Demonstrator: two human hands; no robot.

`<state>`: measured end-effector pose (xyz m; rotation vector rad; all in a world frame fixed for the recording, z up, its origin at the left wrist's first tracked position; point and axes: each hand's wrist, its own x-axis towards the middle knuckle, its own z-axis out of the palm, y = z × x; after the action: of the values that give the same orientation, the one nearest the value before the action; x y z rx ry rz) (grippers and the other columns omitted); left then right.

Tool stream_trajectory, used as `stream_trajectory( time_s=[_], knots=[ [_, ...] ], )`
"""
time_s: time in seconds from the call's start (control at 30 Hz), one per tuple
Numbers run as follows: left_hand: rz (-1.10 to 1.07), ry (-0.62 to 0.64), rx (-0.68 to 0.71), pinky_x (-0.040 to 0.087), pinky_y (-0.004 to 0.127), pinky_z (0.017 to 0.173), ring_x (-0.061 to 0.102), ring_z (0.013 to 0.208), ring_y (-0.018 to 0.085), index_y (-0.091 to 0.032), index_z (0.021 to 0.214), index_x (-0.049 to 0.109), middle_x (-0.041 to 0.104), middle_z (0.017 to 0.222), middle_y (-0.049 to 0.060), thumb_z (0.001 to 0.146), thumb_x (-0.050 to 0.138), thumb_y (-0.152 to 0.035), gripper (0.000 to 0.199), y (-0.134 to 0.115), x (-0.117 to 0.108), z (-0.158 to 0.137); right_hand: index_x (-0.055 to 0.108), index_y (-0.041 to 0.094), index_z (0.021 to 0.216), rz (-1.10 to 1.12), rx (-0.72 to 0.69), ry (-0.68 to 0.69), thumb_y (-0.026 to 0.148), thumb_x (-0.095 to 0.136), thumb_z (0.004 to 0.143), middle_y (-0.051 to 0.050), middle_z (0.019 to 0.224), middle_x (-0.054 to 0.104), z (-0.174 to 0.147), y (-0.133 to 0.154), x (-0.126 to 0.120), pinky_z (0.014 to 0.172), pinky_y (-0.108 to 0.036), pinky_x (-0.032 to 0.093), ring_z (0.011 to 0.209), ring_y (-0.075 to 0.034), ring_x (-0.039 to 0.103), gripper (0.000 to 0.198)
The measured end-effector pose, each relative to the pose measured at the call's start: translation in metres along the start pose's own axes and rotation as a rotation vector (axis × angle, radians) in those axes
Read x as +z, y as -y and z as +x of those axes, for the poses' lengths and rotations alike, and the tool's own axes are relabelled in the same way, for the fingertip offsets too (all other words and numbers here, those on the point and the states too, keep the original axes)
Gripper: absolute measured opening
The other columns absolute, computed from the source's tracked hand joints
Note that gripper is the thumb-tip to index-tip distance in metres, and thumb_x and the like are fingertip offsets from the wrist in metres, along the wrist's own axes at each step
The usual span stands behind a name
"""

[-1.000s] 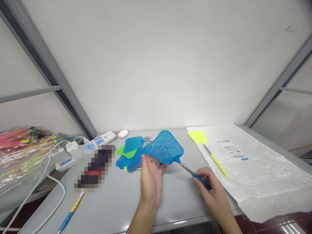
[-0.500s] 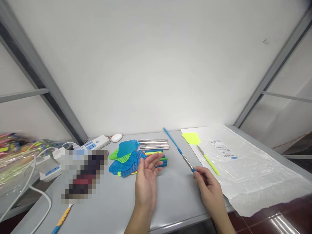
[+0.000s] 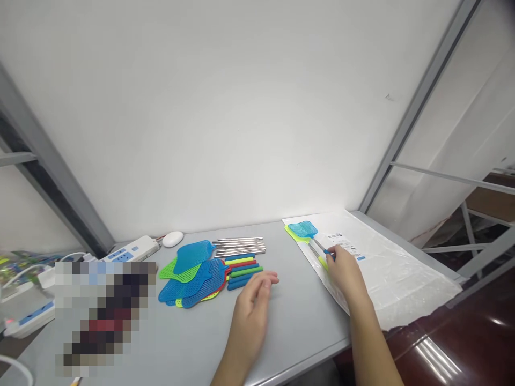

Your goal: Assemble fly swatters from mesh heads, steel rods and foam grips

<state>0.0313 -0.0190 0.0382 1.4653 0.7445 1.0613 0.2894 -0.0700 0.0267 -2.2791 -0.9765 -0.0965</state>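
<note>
My right hand [image 3: 345, 271] grips the handle of a blue fly swatter [image 3: 303, 229] over the white plastic bag. Beneath its mesh head lies a yellow fly swatter [image 3: 291, 234], partly covered, its handle running under my fingers. Palm turned sideways, my left hand [image 3: 253, 308] hovers empty above the table front, fingers loosely extended. Just beyond it are several coloured handle tubes [image 3: 246, 272] in blue, yellow, red and green. Silver metal rods [image 3: 239, 246] lie behind them. To their left, loose swatter heads [image 3: 195, 256] overlap in a pile.
The white plastic bag [image 3: 386, 279] with a printed label covers the right side of the grey table [image 3: 298, 321]. Power strips [image 3: 132, 249] and a white rounded object [image 3: 173, 239] sit at left, near a pixelated item. A wall [image 3: 241, 118] closes the back.
My right hand has carried the blue fly swatter right and laid its head over the yellow one. My left hand has turned from palm-up to sideways. The view has swung right.
</note>
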Motion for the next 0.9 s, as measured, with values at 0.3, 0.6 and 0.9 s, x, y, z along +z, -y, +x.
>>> stream_trajectory(
  time_s=[0.3,0.6,0.9],
  knots=[
    [0.390,0.026,0.292,0.044,0.041,0.092,0.055,0.106,0.027,-0.026,0.095,0.070,0.065,0.110,0.007,0.090,0.053,-0.027,0.018,0.008,0.000,-0.004,0.062,0.013,0.104,-0.041,-0.032,0.033,0.021,0.041,0.087,-0.013,0.099,0.067,0.004,0.003,0.027,0.075,-0.032,0.041,0.090,-0.025,0.061,0.028],
    [0.576,0.085,0.342,0.045,0.038,0.091,0.053,0.105,0.021,-0.023,0.092,0.062,0.062,0.109,0.005,0.095,0.044,-0.024,0.018,0.013,0.002,-0.005,0.062,0.015,0.103,-0.043,-0.025,0.070,0.023,0.043,0.087,-0.014,0.099,0.060,0.005,-0.004,0.036,0.076,-0.031,0.042,0.091,-0.025,0.059,0.026],
    [0.639,0.146,0.387,0.045,0.038,0.086,0.054,0.099,0.021,-0.022,0.088,0.062,0.063,0.104,0.005,0.093,0.045,-0.021,0.017,0.005,-0.002,-0.002,0.062,0.014,0.104,-0.043,-0.027,0.075,0.026,0.042,0.087,-0.014,0.097,0.059,0.004,-0.007,0.036,0.074,-0.032,0.043,0.088,-0.025,0.059,0.028]
  ],
)
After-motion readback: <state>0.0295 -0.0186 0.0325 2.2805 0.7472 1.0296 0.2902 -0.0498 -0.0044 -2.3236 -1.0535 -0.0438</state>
